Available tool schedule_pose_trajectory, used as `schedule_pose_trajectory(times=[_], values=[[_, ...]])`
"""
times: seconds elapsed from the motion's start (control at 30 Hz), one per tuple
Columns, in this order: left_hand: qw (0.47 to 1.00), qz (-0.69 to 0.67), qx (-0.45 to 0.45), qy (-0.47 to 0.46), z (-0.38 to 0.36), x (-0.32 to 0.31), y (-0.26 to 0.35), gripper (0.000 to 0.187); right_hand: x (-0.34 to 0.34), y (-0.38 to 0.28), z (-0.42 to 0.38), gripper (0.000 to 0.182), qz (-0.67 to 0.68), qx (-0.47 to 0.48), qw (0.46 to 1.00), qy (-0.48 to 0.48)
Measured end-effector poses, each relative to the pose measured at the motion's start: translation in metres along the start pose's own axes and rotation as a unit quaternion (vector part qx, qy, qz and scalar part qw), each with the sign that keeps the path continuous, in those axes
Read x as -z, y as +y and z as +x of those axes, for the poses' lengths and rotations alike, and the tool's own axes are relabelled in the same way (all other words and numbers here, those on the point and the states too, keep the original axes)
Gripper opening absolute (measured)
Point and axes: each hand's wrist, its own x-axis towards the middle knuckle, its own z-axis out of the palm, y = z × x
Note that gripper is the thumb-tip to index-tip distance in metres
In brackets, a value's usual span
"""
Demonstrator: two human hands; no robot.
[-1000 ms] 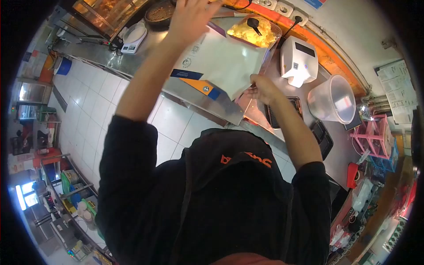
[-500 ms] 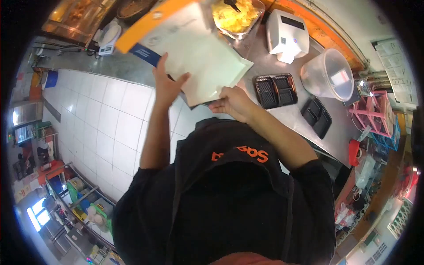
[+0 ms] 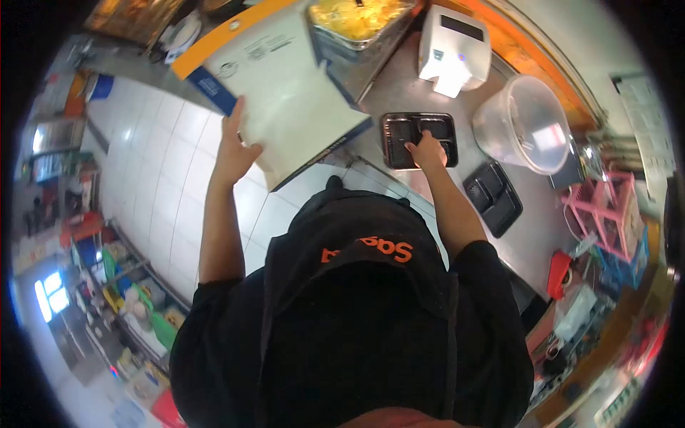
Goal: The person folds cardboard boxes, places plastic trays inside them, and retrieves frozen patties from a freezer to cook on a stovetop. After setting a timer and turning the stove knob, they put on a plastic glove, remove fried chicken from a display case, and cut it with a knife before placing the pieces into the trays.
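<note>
My left hand (image 3: 235, 150) grips the left edge of a large flat cardboard piece (image 3: 278, 85), pale inside with orange and dark blue borders. The cardboard is tilted over the counter edge and the floor. My right hand (image 3: 430, 151) is on a black compartment tray (image 3: 397, 133), thumb and a finger inside it near the divider, the other fingers partly hidden. A second black compartment tray (image 3: 508, 207) lies nearer my right arm. Behind the cardboard stands a clear container (image 3: 354, 44) of yellow food with a dark utensil in it.
A white printer (image 3: 457, 53) with paper sticking out stands at the back of the steel counter (image 3: 399, 93). Right of it is a large clear plastic bucket (image 3: 492, 121). A pink rack (image 3: 599, 214) stands at far right. White floor tiles (image 3: 157, 157) show to the left.
My right hand has left the cardboard's lower corner and moved right onto the black tray. The cardboard has shifted left and down with my left hand still on it.
</note>
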Motion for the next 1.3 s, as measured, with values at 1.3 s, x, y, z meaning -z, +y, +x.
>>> schedule_pose_trajectory(times=[1.3], values=[[0.956,-0.131,-0.032,-0.261,0.014,-0.274,-0.02,0.085,0.038,0.097,-0.024,0.028,-0.006,0.633,0.761,0.14]])
